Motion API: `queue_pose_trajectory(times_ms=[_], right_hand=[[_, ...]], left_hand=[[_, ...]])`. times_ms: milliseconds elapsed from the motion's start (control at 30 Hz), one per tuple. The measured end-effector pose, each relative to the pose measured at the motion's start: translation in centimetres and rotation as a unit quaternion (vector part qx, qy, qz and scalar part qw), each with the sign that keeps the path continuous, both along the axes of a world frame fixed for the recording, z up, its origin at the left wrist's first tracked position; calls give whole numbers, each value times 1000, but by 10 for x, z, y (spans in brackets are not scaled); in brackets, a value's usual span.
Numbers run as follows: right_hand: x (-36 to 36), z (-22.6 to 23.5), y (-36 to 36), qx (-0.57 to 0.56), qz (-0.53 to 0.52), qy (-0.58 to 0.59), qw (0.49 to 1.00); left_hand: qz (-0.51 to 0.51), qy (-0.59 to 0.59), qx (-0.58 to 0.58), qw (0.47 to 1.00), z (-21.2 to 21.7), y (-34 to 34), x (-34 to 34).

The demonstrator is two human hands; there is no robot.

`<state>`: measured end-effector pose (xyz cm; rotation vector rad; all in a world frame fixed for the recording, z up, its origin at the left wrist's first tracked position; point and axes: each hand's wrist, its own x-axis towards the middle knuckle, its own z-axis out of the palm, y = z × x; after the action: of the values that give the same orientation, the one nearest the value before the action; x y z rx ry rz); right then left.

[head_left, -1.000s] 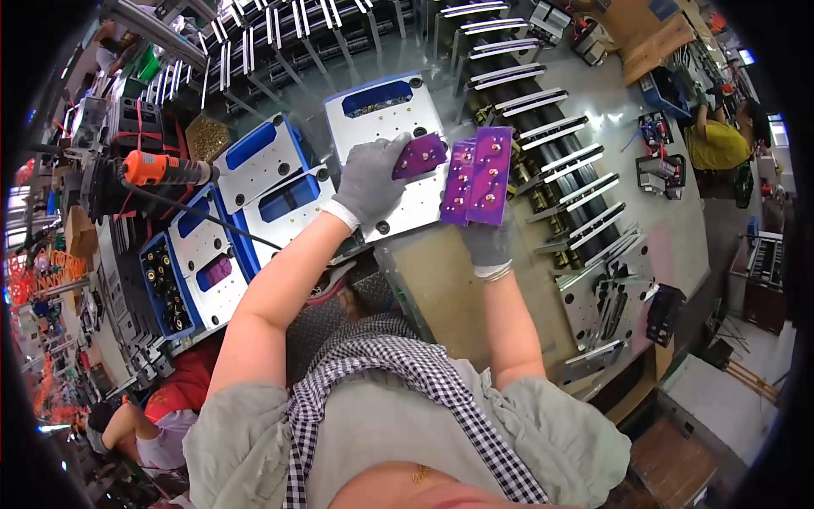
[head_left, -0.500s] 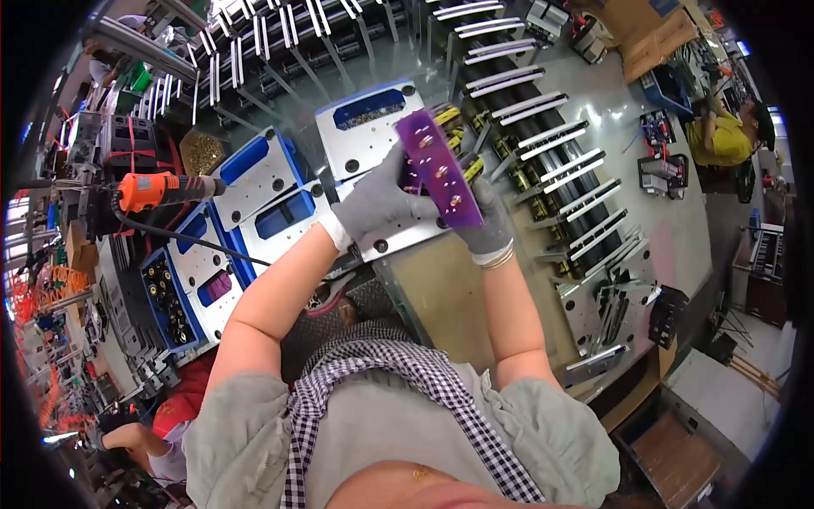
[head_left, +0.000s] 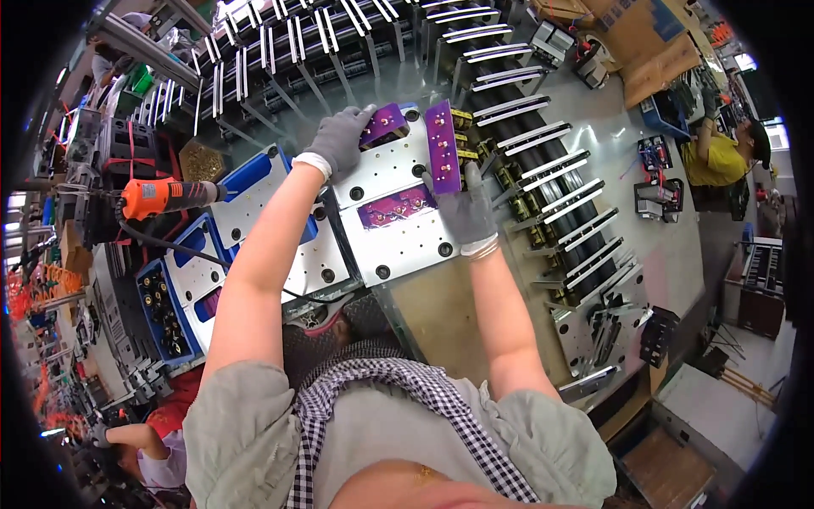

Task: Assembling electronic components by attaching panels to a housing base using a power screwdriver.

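Since half a second ago my hands have parted: the single purple board they shared then is now two, one in each glove.

Going left to right, I count one orange hand power tool (head_left: 161,197) lying far left with its black cable trailing toward me, then three blue-framed metal fixture plates (head_left: 254,182) in a row. My left hand (head_left: 337,140), in a grey knit glove, is closed over a small purple circuit board (head_left: 383,125) at the far edge of the silver metal fixture plate (head_left: 407,242) in the middle. A third purple board (head_left: 398,206) lies flat in that plate's window, between my wrists. My right hand (head_left: 465,210), also grey-gloved, grips a long purple circuit board with gold studs (head_left: 443,146) upright on its edge, just right of the silver plate.

Right of it, rows of black-and-silver rails (head_left: 551,182) crowd the bench. Brown cardboard boxes (head_left: 644,38) sit at the far right, beside a person in a yellow shirt (head_left: 712,157).
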<state>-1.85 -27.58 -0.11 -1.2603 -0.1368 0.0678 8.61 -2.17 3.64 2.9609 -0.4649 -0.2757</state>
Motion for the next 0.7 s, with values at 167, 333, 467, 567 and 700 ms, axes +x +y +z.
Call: queue_pose_trajectory(times_ms=[167,333,467,567,700], right_hand=[[2,22,8,89,44,37,994],[-17,51,69,-62,102,-24,993],[-54,62,118,-441,110,-120,883],[-85,64,150,-617,249,9,746],[-91,55,184,-704,213,12,678]], left_hand=[[36,-167,-32,985,33,-14,-41],[131,123,-618,765,53,-15,-128],[176,-62,-464,866,54,67,-180],[144,-117,-199,962,36,114,-216],[48,-173,-56,982,8,140,-238]])
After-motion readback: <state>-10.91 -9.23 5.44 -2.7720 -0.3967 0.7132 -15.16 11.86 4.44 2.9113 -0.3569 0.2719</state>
